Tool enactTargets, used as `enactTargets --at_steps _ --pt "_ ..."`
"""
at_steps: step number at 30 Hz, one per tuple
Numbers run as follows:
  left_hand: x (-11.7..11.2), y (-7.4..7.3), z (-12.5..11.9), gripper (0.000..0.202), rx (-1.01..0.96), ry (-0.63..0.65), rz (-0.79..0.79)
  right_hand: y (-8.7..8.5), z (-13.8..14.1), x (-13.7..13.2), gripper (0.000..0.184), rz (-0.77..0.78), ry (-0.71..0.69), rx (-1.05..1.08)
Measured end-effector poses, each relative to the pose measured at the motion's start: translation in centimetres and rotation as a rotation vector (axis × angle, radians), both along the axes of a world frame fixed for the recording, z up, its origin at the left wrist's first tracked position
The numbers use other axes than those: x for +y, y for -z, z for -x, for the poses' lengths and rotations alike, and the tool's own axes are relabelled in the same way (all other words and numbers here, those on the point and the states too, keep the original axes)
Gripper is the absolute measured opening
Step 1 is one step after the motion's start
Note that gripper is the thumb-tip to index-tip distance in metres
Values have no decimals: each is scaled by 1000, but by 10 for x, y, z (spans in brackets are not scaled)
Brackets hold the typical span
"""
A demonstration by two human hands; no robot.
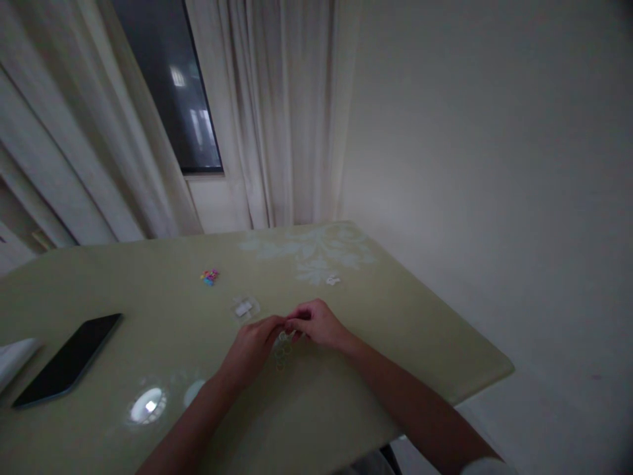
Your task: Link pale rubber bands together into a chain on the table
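The small clear case (246, 308) lies on the table (168, 297). Just to its right and nearer the person, the left hand (253, 346) and right hand (315, 322) meet at the fingertips. The fingers of both are bent and narrow, but I cannot tell whether they pinch anything. The thin rings (281, 351) show right below them, on the near side of the case; whether these hang or lie flat is unclear.

For fine work like this, a light touch and wrists resting on the table would probably keep the fingertips steady, and spreading the rings should stop them from tangling. The colourful pieces (210, 277), beyond the case to its left, and the white pieces (333, 280), beyond it to its right, seem safely away from both forearms.
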State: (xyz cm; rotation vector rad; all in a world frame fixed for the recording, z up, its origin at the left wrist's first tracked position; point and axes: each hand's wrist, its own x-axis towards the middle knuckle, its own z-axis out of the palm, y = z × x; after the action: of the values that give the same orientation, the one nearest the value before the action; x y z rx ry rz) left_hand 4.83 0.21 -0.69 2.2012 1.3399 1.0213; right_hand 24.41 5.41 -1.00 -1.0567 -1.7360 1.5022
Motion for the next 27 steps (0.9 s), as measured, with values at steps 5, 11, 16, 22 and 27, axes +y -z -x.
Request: enactTargets --at_steps 5,11,16,22,27 --pt "0 2 -1 22 46 -65 4 7 3 1 34 -46 24 20" --pt "-3 -12 4 17 -28 -27 -81 -8 -4 1 37 -66 -75 68" --pt "-15 -39 5 8 -156 37 -125 -35 -15 -10 39 -43 -199 213" --pt "-31 -57 4 15 -143 128 -289 -60 -22 -29 33 -6 -284 334" --pt "-41 -68 2 19 -187 234 -373 -69 -24 -41 30 50 -341 400"
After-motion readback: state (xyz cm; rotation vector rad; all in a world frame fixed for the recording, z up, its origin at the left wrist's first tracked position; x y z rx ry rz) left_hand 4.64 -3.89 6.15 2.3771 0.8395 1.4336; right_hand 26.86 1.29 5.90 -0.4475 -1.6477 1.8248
